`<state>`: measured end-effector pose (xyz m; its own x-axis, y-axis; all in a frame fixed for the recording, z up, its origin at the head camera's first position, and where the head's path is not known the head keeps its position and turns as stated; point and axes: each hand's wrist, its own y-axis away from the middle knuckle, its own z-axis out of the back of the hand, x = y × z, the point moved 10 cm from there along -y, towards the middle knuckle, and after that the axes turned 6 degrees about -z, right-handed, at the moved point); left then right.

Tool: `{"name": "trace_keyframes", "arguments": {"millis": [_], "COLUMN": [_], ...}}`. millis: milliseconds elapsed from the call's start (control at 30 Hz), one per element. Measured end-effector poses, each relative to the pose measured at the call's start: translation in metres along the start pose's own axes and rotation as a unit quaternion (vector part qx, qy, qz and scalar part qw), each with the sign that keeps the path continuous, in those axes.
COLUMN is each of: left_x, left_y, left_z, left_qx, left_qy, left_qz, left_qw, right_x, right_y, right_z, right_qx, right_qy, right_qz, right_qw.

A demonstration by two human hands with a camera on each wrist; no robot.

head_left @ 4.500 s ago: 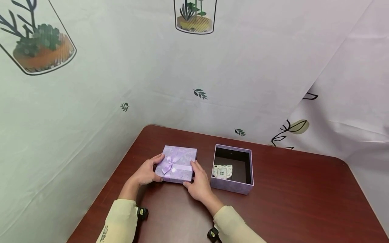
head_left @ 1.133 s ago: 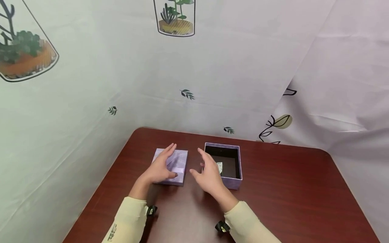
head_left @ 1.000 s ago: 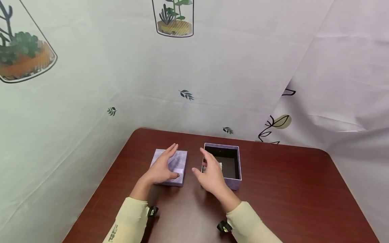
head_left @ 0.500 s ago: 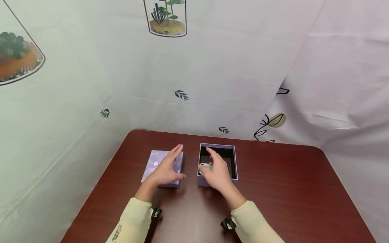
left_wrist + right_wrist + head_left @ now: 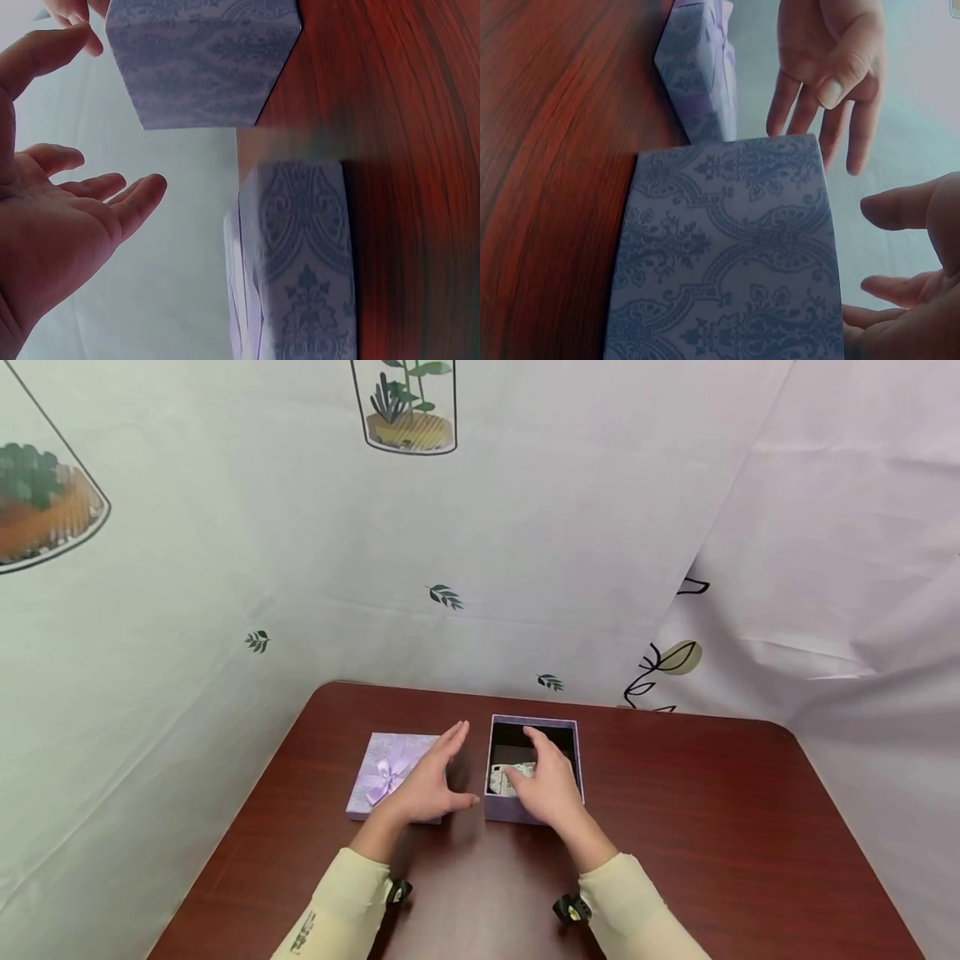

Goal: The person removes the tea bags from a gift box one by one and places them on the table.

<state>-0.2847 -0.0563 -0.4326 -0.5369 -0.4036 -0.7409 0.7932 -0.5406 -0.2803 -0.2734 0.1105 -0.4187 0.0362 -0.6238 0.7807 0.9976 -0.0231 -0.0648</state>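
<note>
A pale purple gift box lid (image 5: 388, 752) with a ribbon bow (image 5: 385, 781) lies on the left of the table. Beside it, to the right, stands the topless purple box (image 5: 513, 811), dark inside, with a whitish printed card or tag (image 5: 501, 779) in it. My left hand (image 5: 426, 787) is raised near the lid's right edge, fingers extended and thumb apart, holding nothing. Over the near part of the box hovers my right hand (image 5: 551, 787), thumb and fingers spread, also holding nothing. In the right wrist view the box's patterned side (image 5: 727, 255) stands beside the right fingers.
The reddish-brown table (image 5: 697, 827) extends to the right of the box. A white cloth (image 5: 585, 527) printed with plants hangs behind the table and along its left side. Each wrist wears a small black device, as on the right wrist (image 5: 572, 908).
Earlier both hands held the lid at its sides; they have since let go. Over the last second both hands have shifted right, the right one from the box's left edge to above it.
</note>
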Motion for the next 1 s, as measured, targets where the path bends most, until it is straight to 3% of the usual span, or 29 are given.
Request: {"name": "trace_keyframes", "arguments": {"millis": [467, 1000], "left_x": [0.001, 0.004], "left_y": [-0.005, -0.013], "left_z": [-0.021, -0.030], "left_qx": [0.006, 0.002], "left_qy": [0.011, 0.009], "left_qz": [-0.010, 0.002], "left_qw": [0.9999, 1.0000], "right_x": [-0.011, -0.021], "right_y": [-0.004, -0.009], "right_z": [-0.001, -0.009], "right_qx": [0.022, 0.051], "right_qy": [0.050, 0.084], "right_qz": [-0.039, -0.061], "right_qw": [0.998, 0.993]}}
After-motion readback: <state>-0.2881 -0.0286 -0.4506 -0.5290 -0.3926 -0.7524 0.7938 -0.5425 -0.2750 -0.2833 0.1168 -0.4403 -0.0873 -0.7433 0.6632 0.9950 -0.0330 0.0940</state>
